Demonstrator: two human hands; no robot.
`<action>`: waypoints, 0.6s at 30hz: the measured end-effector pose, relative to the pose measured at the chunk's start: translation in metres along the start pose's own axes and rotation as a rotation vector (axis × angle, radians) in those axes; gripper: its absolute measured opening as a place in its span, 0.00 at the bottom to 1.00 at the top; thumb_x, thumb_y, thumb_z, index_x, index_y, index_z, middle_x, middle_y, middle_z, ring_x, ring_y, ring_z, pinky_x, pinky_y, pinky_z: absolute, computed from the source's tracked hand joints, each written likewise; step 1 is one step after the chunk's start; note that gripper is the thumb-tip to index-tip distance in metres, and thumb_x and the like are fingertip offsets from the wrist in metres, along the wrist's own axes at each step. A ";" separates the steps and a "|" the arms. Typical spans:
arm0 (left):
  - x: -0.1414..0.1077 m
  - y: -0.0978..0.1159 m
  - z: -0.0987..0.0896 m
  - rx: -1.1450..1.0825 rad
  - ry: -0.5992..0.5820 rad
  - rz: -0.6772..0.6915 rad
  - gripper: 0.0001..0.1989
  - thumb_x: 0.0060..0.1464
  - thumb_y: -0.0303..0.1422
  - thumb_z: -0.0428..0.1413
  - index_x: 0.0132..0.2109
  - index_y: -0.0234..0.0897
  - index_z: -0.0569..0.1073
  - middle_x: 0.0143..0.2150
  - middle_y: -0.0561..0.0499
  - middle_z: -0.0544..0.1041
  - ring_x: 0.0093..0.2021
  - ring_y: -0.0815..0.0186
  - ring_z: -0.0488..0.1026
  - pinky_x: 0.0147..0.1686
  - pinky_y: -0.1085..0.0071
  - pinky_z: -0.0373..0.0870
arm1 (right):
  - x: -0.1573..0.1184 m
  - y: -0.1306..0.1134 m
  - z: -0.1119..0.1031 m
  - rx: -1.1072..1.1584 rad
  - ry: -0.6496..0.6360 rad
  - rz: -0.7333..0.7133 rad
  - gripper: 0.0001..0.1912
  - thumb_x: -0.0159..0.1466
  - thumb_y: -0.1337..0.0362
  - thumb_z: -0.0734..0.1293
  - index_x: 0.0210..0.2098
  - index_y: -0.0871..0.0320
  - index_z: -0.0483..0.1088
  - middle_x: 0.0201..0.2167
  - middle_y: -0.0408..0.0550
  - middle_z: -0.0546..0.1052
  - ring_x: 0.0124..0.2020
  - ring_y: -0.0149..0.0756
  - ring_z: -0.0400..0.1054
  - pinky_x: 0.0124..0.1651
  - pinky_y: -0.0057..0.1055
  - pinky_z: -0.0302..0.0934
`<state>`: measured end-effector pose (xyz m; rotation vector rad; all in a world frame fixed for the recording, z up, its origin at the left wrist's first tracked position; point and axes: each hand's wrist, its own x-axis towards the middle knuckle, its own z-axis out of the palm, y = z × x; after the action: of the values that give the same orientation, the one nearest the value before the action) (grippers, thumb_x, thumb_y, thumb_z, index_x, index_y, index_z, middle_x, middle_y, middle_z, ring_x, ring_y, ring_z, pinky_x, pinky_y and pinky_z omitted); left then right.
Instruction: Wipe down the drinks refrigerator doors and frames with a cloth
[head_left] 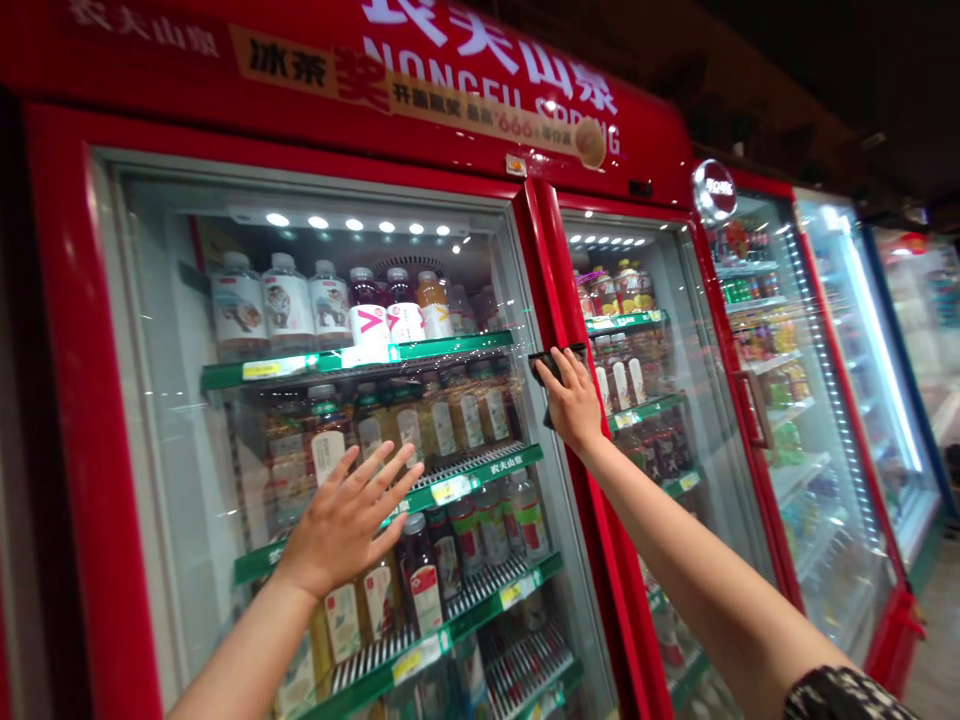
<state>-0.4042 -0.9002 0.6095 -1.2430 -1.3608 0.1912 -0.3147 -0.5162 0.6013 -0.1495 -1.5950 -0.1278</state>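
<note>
While the right hand (574, 400) presses a black cloth (556, 372) to the fridge (64, 350) at its middle red frame, the left hand (349, 525), empty, fingers spread wide, is before the fridge's left glass door.

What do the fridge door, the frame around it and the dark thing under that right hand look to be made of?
Door: clear, glossy, probably glass; lights reflect in it, bottles show through.
Frame: smooth, shiny red, perhaps painted metal or plastic.
Dark thing under the right hand: creased and soft-looking, likely cloth, though mostly covered.
</note>
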 end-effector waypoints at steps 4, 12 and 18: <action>0.000 0.000 0.001 -0.025 -0.006 -0.002 0.35 0.62 0.46 0.53 0.73 0.52 0.54 0.71 0.51 0.65 0.71 0.56 0.61 0.74 0.52 0.40 | -0.077 -0.002 -0.013 0.013 -0.079 -0.028 0.34 0.67 0.78 0.59 0.68 0.47 0.62 0.72 0.50 0.59 0.75 0.45 0.45 0.71 0.53 0.53; 0.000 0.001 0.001 -0.013 -0.025 -0.007 0.36 0.62 0.45 0.54 0.73 0.51 0.54 0.71 0.51 0.64 0.71 0.55 0.60 0.74 0.52 0.40 | -0.073 -0.025 -0.021 0.232 0.018 0.032 0.28 0.70 0.73 0.57 0.65 0.45 0.66 0.71 0.49 0.60 0.71 0.43 0.55 0.68 0.46 0.59; 0.000 0.001 0.001 -0.015 -0.027 0.004 0.36 0.62 0.45 0.54 0.73 0.50 0.54 0.72 0.51 0.64 0.71 0.55 0.60 0.74 0.51 0.40 | -0.092 -0.070 0.000 0.143 -0.058 0.154 0.34 0.71 0.58 0.63 0.73 0.49 0.51 0.76 0.57 0.46 0.75 0.54 0.42 0.70 0.59 0.51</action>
<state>-0.4048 -0.8991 0.6087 -1.2598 -1.3854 0.2007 -0.3244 -0.5864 0.5103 -0.1655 -1.6375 0.1107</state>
